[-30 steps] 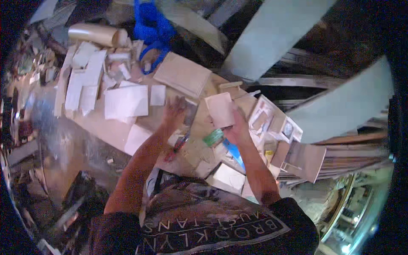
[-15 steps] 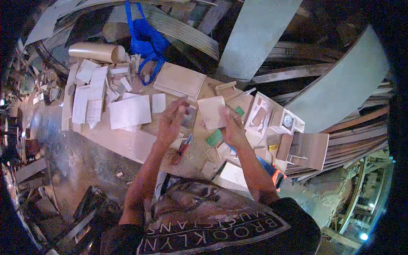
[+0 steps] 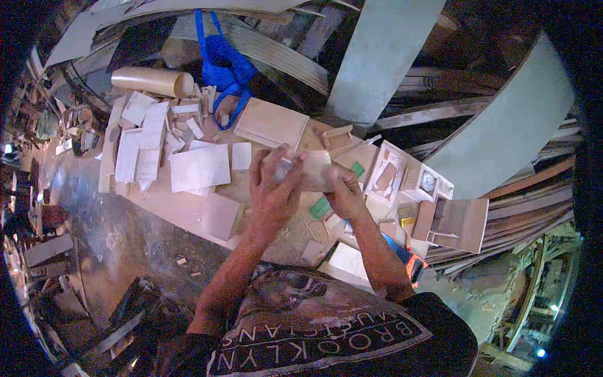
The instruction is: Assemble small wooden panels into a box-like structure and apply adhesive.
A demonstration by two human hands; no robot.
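Note:
Above the middle of the workbench (image 3: 207, 210) I hold a small, thin, pale wooden panel (image 3: 316, 168) between both hands. My right hand (image 3: 344, 191) pinches its right end, with the thumb along the edge. My left hand (image 3: 273, 185) is bent round the left end, its fingers over the top edge and partly blurred. A greyish patch shows between the left fingers, but I cannot make out what it is. Below the right hand lies a green block (image 3: 321, 207), and a smaller green piece (image 3: 357, 168) is just beyond it.
Paper sheets (image 3: 200, 166) and wood offcuts cover the bench's left side, near a brown roll (image 3: 151, 81) and a blue strapped bag (image 3: 223, 63). A flat wooden board (image 3: 271, 122) lies at the back. Wooden boxes (image 3: 384, 173) and an orange-and-blue handsaw (image 3: 411, 264) are on the right.
My left hand has moved right onto the panel's left end, having been apart from it before. The panel has tilted and its face now looks narrower. The red-handled tool is now hidden.

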